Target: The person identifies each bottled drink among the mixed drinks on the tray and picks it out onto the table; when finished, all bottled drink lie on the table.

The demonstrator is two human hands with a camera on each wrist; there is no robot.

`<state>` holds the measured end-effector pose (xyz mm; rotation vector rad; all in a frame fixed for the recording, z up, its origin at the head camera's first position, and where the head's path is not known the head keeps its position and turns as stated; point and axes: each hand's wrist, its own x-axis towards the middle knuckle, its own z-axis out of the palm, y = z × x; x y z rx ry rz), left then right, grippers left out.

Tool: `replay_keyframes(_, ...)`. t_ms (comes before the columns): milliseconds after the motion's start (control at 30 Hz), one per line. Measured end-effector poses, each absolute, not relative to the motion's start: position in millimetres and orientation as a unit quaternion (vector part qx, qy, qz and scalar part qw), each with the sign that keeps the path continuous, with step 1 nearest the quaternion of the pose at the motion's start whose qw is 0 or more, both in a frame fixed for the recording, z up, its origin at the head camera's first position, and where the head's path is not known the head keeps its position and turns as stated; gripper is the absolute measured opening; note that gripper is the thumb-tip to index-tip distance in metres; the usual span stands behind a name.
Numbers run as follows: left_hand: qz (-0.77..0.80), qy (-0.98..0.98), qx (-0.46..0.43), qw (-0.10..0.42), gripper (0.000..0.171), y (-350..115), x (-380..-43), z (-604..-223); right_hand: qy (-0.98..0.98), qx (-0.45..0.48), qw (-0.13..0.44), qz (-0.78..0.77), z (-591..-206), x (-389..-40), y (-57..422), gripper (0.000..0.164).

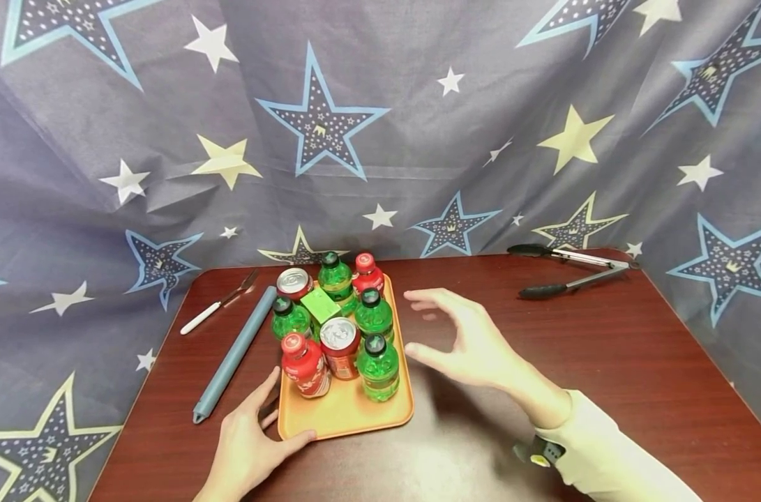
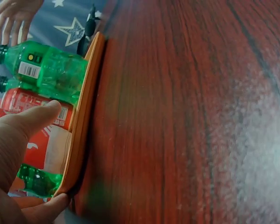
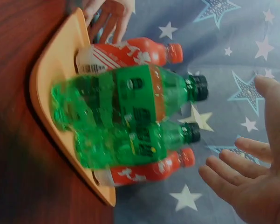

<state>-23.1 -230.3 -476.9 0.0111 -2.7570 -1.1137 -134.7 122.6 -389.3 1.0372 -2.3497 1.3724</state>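
An orange tray (image 1: 345, 420) bears several green bottles (image 1: 379, 373) with black caps, two red bottles (image 1: 306, 369), two red cans (image 1: 341, 352) with silver tops and a light green box (image 1: 320, 305) among them. My left hand (image 1: 245, 432) is at the tray's front left corner, thumb stretched along the front and fingers beside the left rim. In the left wrist view a fingertip meets the tray rim (image 2: 81, 121). To the tray's right, my right hand (image 1: 471, 335) hovers with fingers apart, holding nothing. The right wrist view shows it facing the bottle tops.
Left of the tray lie a blue-grey rod (image 1: 236, 355) and a white-handled fork (image 1: 220, 303). Spread tongs (image 1: 575, 268) with black tips lie at the back right. A star-patterned cloth (image 1: 405, 146) hangs behind the dark red table (image 1: 606, 362).
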Motion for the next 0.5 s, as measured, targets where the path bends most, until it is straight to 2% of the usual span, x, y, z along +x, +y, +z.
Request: replay_keyframes(500,-0.268,-0.96,-0.001,0.078,0.116,-229.8,-24.4,-479.3,-0.804,0.388,0.057,0.447,-415.3,-131.1,88.2,0.068)
